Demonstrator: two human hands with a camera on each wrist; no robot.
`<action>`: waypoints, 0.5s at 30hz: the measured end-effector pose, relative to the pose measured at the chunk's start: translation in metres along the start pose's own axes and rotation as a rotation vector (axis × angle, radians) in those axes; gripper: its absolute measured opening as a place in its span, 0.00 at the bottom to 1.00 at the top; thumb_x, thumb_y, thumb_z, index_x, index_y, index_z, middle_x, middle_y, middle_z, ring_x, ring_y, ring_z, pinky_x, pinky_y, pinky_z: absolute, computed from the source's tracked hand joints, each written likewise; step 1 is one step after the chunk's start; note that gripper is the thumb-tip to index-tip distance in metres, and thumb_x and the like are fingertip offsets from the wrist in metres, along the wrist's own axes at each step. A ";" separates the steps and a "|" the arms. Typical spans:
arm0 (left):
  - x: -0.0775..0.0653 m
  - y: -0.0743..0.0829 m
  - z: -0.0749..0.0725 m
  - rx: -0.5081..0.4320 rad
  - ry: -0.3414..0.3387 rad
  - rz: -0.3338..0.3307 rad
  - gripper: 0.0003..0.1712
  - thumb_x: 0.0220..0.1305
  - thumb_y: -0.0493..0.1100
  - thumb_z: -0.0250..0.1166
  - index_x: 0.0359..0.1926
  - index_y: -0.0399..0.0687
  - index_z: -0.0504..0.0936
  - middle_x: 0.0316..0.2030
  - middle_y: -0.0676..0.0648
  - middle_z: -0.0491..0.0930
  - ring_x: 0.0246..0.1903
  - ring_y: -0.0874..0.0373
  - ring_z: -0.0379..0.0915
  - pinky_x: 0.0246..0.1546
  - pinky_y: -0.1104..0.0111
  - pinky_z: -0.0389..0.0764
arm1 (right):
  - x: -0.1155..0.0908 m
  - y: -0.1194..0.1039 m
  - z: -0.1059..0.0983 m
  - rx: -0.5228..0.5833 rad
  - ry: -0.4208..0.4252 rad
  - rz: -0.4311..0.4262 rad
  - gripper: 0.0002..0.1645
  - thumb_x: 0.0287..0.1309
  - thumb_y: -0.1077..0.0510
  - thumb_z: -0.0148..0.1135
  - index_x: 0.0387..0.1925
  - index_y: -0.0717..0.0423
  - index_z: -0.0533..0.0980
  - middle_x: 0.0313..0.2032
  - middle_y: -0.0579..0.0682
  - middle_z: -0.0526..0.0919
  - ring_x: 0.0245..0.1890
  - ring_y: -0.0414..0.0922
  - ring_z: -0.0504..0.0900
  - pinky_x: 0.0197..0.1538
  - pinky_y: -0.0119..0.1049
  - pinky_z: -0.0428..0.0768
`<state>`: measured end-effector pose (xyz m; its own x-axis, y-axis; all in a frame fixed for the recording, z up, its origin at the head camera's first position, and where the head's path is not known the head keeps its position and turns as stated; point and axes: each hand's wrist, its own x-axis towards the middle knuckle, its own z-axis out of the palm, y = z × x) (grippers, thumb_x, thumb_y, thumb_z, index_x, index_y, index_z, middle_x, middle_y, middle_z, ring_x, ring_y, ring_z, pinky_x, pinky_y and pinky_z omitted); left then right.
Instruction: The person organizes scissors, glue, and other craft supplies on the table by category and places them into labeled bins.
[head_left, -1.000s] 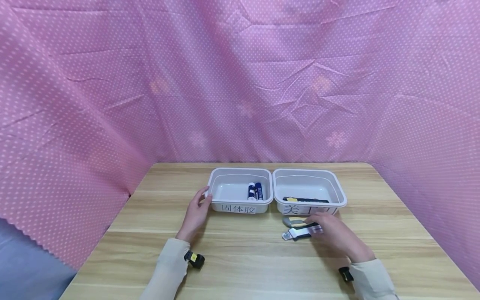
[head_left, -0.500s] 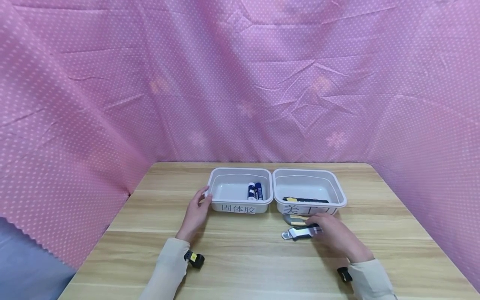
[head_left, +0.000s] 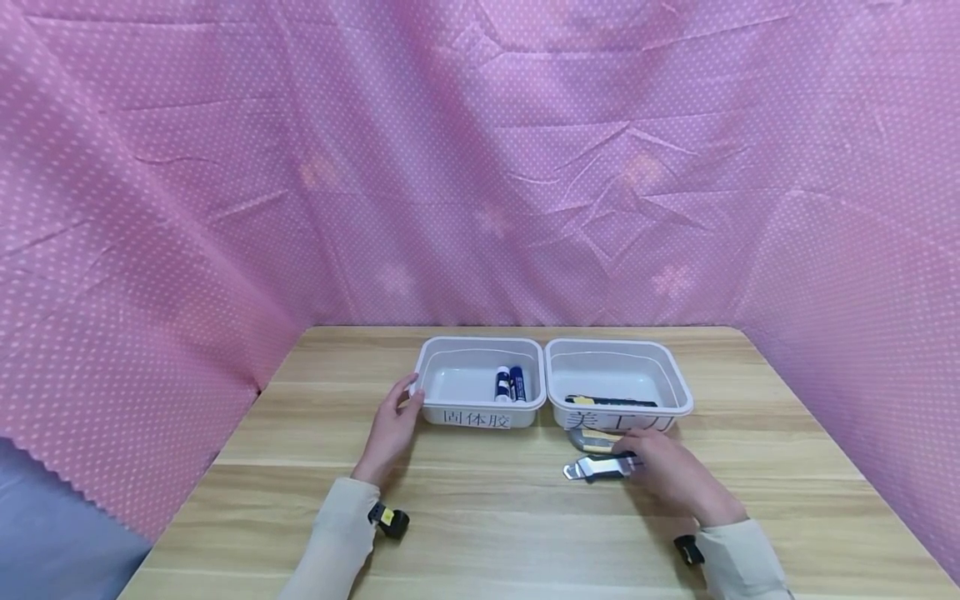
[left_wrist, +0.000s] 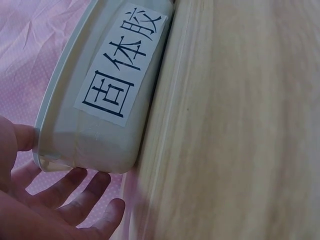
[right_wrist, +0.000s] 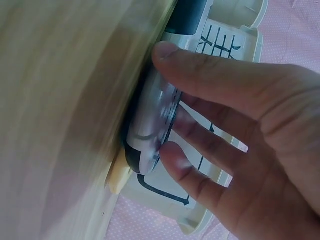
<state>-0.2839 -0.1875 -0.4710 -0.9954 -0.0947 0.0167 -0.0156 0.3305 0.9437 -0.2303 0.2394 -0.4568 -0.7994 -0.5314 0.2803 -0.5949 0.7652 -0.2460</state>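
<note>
My left hand (head_left: 392,423) holds the left end of a white plastic box (left_wrist: 107,145), thumb at the front corner and fingers along the end wall. Two blue-and-white glue sticks (head_left: 511,383) lie in that box. My right hand (head_left: 663,467) has its thumb and fingers on opposite sides of a silver-and-black utility knife (right_wrist: 152,117), lying on the table. Behind this knife, right against the second box, is a grey-and-yellow utility knife (head_left: 592,440), partly covered by my fingers. The second white box (head_left: 618,343) contains a black-and-yellow utility knife (head_left: 611,402).
The two boxes stand side by side toward the back of the wooden table (head_left: 480,517), with lettered paper labels (head_left: 476,418) on their fronts. A pink dotted cloth (head_left: 480,167) hangs behind the table and along its sides.
The grey-and-yellow knife has shifted slightly back and right, closer to the second box. My right fingers have drawn in a little around the silver-and-black knife; my left hand stays put.
</note>
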 end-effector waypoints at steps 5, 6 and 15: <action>-0.001 -0.001 0.001 0.007 0.001 0.002 0.29 0.80 0.56 0.50 0.77 0.59 0.62 0.73 0.37 0.64 0.69 0.37 0.67 0.70 0.48 0.71 | -0.002 -0.001 -0.001 -0.018 0.007 -0.033 0.20 0.43 0.71 0.74 0.39 0.49 0.86 0.40 0.43 0.87 0.42 0.44 0.82 0.49 0.46 0.84; -0.001 0.000 0.001 0.005 0.003 0.003 0.29 0.80 0.56 0.50 0.77 0.59 0.62 0.73 0.37 0.64 0.69 0.37 0.68 0.70 0.49 0.71 | -0.003 -0.001 -0.001 -0.020 0.008 -0.037 0.21 0.43 0.71 0.74 0.39 0.49 0.86 0.40 0.44 0.87 0.43 0.45 0.83 0.49 0.47 0.84; -0.001 -0.001 0.000 -0.003 0.011 0.010 0.30 0.80 0.56 0.51 0.77 0.59 0.63 0.73 0.36 0.65 0.68 0.37 0.68 0.70 0.48 0.71 | -0.001 -0.003 -0.003 -0.027 0.007 -0.020 0.22 0.44 0.68 0.77 0.45 0.53 0.86 0.44 0.48 0.86 0.47 0.49 0.82 0.52 0.51 0.83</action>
<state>-0.2827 -0.1877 -0.4720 -0.9944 -0.1016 0.0294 -0.0057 0.3291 0.9443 -0.2274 0.2392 -0.4539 -0.7869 -0.5441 0.2911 -0.6080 0.7642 -0.2154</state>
